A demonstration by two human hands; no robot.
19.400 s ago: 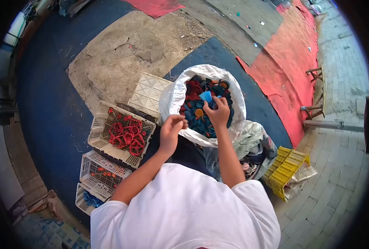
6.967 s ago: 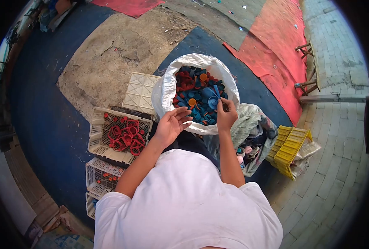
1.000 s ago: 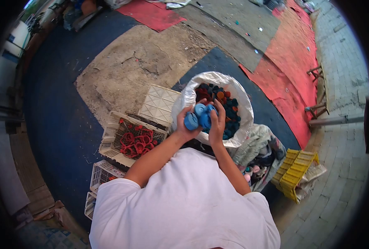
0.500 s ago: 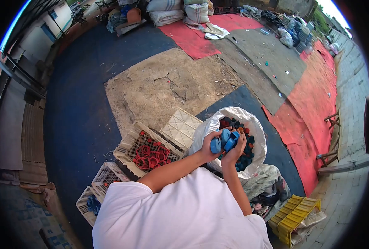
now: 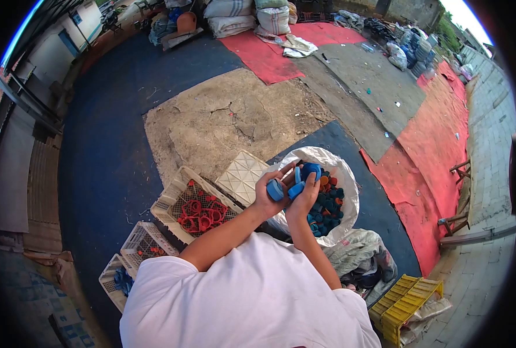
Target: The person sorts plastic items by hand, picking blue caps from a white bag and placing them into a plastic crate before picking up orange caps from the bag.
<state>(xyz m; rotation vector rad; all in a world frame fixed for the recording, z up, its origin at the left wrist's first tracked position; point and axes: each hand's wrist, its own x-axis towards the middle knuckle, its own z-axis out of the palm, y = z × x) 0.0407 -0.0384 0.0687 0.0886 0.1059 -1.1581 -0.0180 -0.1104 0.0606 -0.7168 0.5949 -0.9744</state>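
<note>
Over the near left rim of a white sack, both hands are cupped close together with large blue plastic caps in them. My left hand has its fingers curled round a blue cap. My right hand grips more blue caps, one of them low between the two palms. Inside the sack lie many small bottle caps, mostly dark teal with some orange and red ones. The undersides of the held caps are hidden by my palms.
Left of the sack are an upturned cream crate and a cream crate of red rings. Two smaller crates sit further left. A grey-green cloth sack and a yellow crate stand at right.
Both hands have shifted left, from above the middle of the sack to its near left rim, with the blue caps still in them. More of the small caps inside now shows.
</note>
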